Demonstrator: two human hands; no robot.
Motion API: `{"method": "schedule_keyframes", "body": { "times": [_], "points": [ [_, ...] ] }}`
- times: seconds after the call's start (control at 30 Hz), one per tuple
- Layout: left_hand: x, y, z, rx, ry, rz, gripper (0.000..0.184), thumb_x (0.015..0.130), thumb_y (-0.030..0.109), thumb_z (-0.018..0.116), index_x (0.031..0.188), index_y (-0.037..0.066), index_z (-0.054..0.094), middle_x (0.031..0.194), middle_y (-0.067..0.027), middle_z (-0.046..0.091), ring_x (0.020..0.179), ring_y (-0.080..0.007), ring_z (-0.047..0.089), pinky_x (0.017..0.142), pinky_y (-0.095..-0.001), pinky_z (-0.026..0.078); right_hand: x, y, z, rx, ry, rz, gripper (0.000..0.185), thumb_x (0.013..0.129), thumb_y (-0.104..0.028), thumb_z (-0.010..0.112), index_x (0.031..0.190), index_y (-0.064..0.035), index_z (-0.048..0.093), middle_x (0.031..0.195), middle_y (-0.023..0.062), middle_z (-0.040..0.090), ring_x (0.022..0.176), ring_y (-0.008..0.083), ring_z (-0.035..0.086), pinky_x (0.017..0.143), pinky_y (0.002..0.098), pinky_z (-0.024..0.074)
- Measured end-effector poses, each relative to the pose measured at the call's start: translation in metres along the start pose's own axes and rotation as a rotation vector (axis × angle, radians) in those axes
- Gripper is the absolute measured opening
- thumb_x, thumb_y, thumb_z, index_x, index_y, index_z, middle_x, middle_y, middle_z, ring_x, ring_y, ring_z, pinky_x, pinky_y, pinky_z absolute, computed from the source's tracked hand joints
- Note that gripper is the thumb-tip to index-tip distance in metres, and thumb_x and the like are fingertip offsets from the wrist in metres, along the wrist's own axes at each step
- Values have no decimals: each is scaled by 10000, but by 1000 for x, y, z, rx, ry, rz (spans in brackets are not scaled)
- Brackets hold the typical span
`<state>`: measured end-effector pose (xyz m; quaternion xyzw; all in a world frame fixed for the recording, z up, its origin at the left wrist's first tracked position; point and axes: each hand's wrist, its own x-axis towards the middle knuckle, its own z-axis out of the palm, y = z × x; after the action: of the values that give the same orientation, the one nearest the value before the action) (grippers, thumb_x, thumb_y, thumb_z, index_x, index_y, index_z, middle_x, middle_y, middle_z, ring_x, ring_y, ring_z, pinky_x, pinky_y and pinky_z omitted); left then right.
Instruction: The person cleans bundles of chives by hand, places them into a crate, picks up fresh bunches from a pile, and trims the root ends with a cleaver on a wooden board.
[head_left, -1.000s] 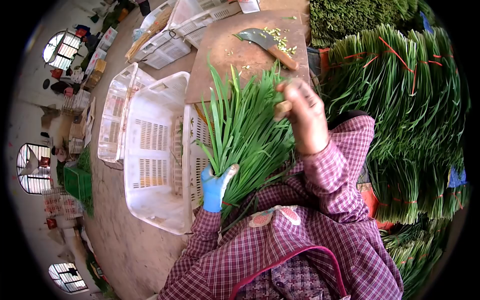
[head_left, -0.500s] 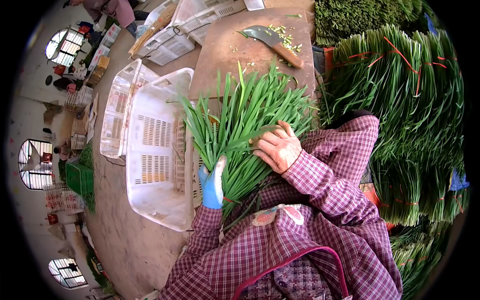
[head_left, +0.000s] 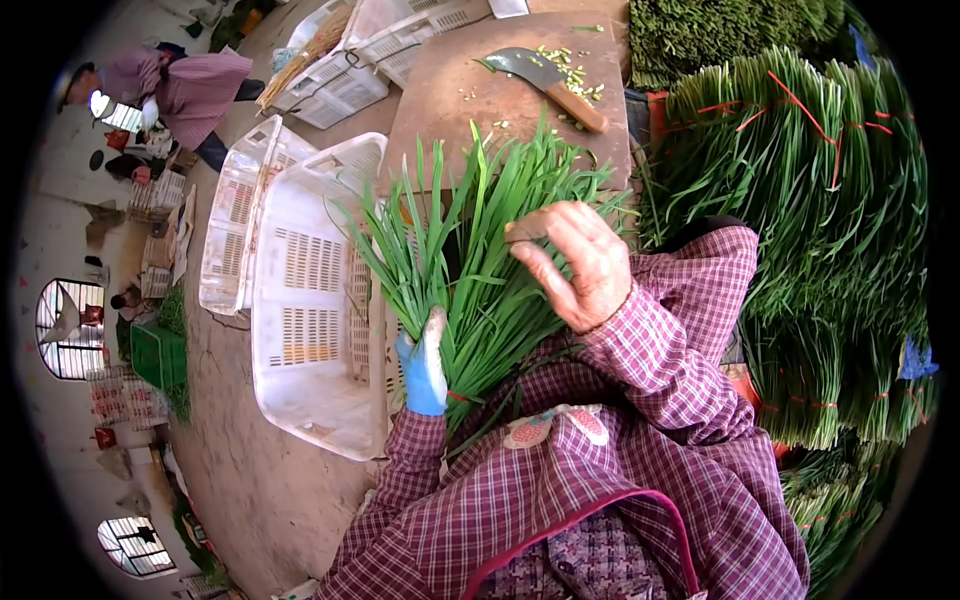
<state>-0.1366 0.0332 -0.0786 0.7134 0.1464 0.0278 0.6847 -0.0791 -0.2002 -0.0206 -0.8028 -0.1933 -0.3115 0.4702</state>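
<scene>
A loose bunch of garlic chives (head_left: 505, 290), with long flat green leaves, lies across my lap with its leaf ends fanned toward the board. My left hand (head_left: 425, 365), in a blue and white glove, is wrapped round the bunch on its left side. A red band shows beside that hand, low on the bunch. Bare, my right hand (head_left: 580, 260) hovers over the leaves with its fingers bent and the thumb apart from the index finger. Nothing shows between them. Whether its lower fingers touch the leaves is hidden.
A wooden board (head_left: 440, 100) holds a curved knife (head_left: 545, 85) and chopped stem bits. White plastic crates (head_left: 320, 290) stand at left. Tied bundles of chives (head_left: 790, 150) are stacked along the right. A person (head_left: 190, 90) is bent over at upper left; a green crate (head_left: 158, 357) stands farther off.
My right hand has lifted off the leaves and turned, its thumb now apart from the index finger. My left hand keeps its hold. At upper left, the other person has come further into view.
</scene>
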Motion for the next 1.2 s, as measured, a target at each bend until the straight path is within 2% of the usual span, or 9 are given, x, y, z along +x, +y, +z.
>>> {"method": "schedule_keyframes", "body": {
  "times": [0.2,0.33,0.43,0.5,0.63,0.83,1.0,1.13,1.2],
  "points": [
    [11,-26,-13,-17,8,-36,390,959,219,544,1238,-52,521,1202,-108,574,1097,-174,554,1006,-308,410,-22,7,43,-182,-201,-110,161,772,-213,675,868,-118,588,796,16,558,835,221,531,790,351,415],
    [5,2,1,-23,18,-5,410,961,221,537,1256,-61,498,1232,-125,563,1131,-186,546,1021,-313,398,-47,25,48,-322,-241,-119,164,773,-248,667,842,-130,578,773,2,554,828,218,517,808,357,402],
    [6,6,5,0,27,-65,432,971,258,520,1285,-38,495,1225,-98,561,1087,-149,542,954,-301,431,-58,29,46,-325,-299,-36,162,783,-259,664,847,-133,583,768,4,555,825,220,518,811,358,401],
    [12,-6,-4,-71,14,-45,446,963,217,530,1299,-67,456,1285,-158,535,1184,-208,526,1040,-321,390,-58,30,46,-317,-287,-27,155,800,-265,655,862,-135,596,777,5,568,822,223,523,805,359,403],
    [13,-10,-7,-65,3,-39,452,961,211,533,1305,-70,448,1282,-158,538,1185,-211,526,1039,-324,393,-52,26,38,-247,-308,41,122,825,-245,637,892,-146,618,805,13,589,823,232,538,790,364,407],
    [11,-15,-9,-3,-23,38,394,950,219,553,1236,-51,526,1195,-104,581,1097,-171,557,995,-312,417,-29,18,25,-135,-166,76,113,820,-186,647,904,-118,615,821,54,578,805,258,544,759,375,414],
    [10,-13,-3,-34,6,-7,334,926,174,593,1181,-39,563,1112,-71,598,1025,-141,569,944,-288,444,-1,20,20,10,9,86,103,846,-154,627,905,-75,595,818,90,584,788,303,579,701,391,476],
    [4,-14,-1,-63,10,2,323,914,147,611,1177,-36,564,1102,-66,596,1007,-135,571,932,-284,453,13,23,21,46,-39,185,130,871,-179,598,918,-58,581,844,124,626,800,344,620,672,432,494],
    [-4,-3,8,-49,89,25,320,914,131,612,1183,-34,560,1106,-66,595,1000,-134,573,931,-287,456,11,29,27,-69,-175,322,197,880,-252,591,930,-61,595,839,137,653,779,351,642,668,445,504]
  ]
}}
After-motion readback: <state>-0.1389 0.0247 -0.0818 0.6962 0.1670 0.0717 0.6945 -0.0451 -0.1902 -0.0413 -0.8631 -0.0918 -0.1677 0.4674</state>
